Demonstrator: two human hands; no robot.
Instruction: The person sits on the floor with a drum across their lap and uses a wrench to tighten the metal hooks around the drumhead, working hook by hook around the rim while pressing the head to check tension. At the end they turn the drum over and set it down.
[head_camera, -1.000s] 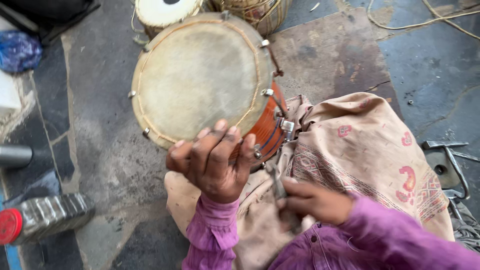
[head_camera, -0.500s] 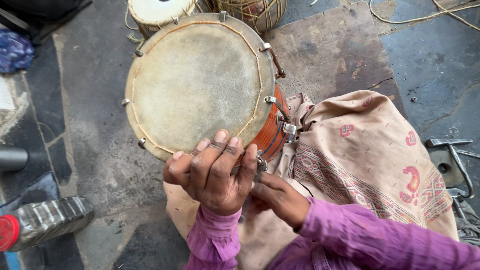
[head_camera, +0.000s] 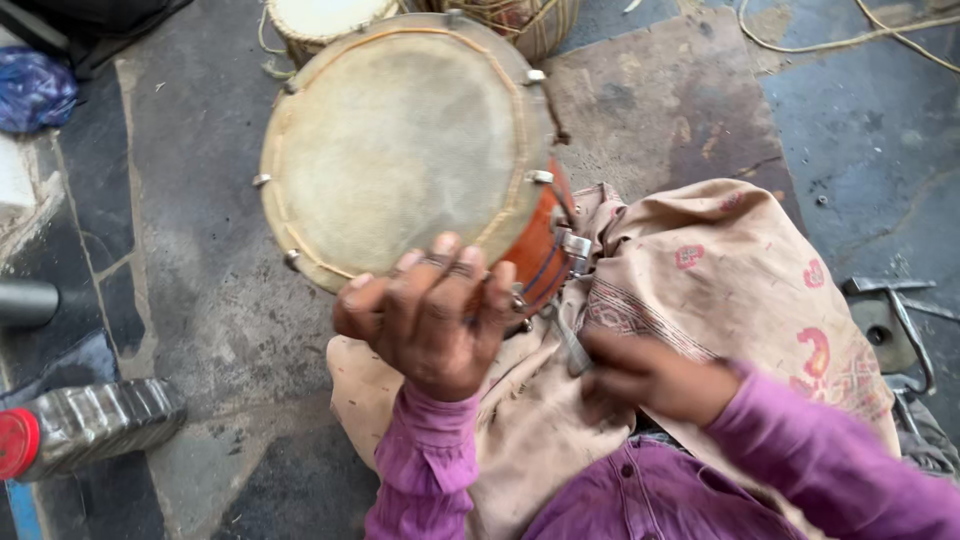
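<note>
**Materials and surface finishes at the drum**

Drum (head_camera: 400, 150): matt, pale skin head, mottled; glossy orange shell; shiny metal hooks at the rim. Cloth (head_camera: 740, 290): beige woven fabric, soiled, with red printing. Floor (head_camera: 200, 290): rough, dark stone slabs. Bottle (head_camera: 90, 425), near left: ribbed clear plastic, red cap.

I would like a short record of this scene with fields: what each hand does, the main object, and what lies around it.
main object: drum with a pale skin head and an orange body, tilted against the person's lap
left hand: left hand grips the near rim of the drum, fingers curled over the edge
right hand: right hand holds a small metal tool at a tuning bolt on the drum's side; blurred
under the drum: beige patterned cloth over the lap
nearby: plastic bottle with red cap lying on the stone floor
</note>
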